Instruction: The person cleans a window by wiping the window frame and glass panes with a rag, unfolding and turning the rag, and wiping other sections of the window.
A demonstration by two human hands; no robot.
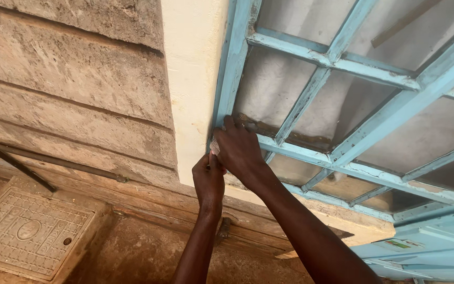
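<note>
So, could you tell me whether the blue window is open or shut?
Cannot tell: only part of the blue window frame shows, with both hands at its corner.

Rough stone wall [69, 79], blue window frame [342, 63], metal manhole cover [27, 231] below.

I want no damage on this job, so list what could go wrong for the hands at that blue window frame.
1. The right hand presses on the blue window frame close to a glass pane; a slip could crack it or cut the fingers.
2. The paint is worn and flaking, so rough edges may scrape skin.
3. The left hand pinches a small pale piece at the frame's corner; it could drop.
</note>
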